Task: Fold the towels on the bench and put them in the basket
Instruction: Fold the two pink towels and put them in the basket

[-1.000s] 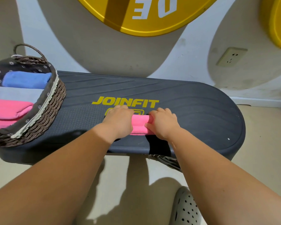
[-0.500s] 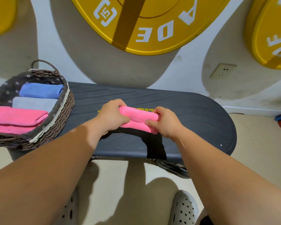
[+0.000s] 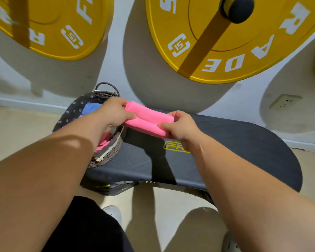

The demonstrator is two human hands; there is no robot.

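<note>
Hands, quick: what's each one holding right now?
Left hand: grips one end of the folded pink towel.
Right hand: grips its other end.

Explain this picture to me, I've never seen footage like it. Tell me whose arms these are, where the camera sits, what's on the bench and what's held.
No machine here: the arms are a person's, and the single camera sits on their head, looking forward and down. The left hand and right hand each grip one end of a folded pink towel, held above the bench. A basket stands on the bench's left end; a blue towel and more pink cloth lie inside. Yellow weight plates hang on the wall behind.
</note>
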